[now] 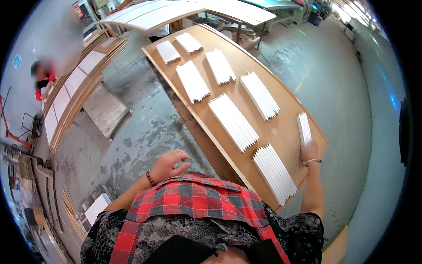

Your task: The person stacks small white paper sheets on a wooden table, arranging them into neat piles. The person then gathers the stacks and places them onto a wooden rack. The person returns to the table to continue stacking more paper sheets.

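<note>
At the right edge of the brown board table (pixel 228 105), my right hand (pixel 310 152) is closed around the near end of a small bundle of white strips (pixel 303 126). My left hand (pixel 171 164) hovers in front of my red checked apron, fingers apart and nothing in it. Closest to me on the table lies a wide row of white strips (pixel 275 174). Beyond it are another long row (pixel 233 122) and a narrower one (pixel 260 95). Further rows of white strips (pixel 192 82) lie toward the far end. My right fingertips are partly hidden by the strips.
Long white panels (pixel 154 13) rest on a bench past the table's far end. To the left stands a stack of boards (pixel 72 86), with a person (pixel 44 81) behind it. A grey flat platform (pixel 107 110) sits on the floor. A wall (pixel 389 110) runs along the right.
</note>
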Demonstrator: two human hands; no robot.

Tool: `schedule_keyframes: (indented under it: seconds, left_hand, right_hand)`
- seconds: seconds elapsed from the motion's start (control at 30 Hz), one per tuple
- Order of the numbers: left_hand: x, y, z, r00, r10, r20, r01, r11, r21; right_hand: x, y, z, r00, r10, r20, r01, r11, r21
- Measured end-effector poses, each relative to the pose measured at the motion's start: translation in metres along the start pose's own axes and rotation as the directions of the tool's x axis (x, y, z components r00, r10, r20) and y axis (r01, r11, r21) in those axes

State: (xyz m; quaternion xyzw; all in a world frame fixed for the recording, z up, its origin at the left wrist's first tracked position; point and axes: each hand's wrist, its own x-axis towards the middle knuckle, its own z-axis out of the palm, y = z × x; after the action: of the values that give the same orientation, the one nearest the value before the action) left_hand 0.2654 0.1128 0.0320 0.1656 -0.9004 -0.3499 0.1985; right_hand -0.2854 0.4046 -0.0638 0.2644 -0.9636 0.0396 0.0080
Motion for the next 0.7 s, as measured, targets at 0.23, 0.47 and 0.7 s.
schedule_keyframes:
  seconds: [0.23, 0.47, 0.7]
  left_hand:
    - [-0.018, -0.046, -0.057, 0.996, -0.018, -0.091, 0.015, 0.999, -0.030]
    - [-0.043, -0.145, -0.124, 0.995, -0.029, -0.097, 0.020, 0.995, -0.099]
    - [-0.029, -0.205, -0.198, 0.904, -0.427, 0.018, 0.142, 0.262, -0.954]
  right_hand:
    - [0.027, -0.081, -0.047, 0.993, 0.035, 0.109, -0.115, 0.240, 0.964]
    - [-0.091, -0.308, -0.120, 0.989, -0.147, -0.025, -0.005, -0.201, 0.980]
    - [-0.172, -0.596, -0.062, 0.644, -0.750, -0.149, 0.421, 0.185, 0.888]
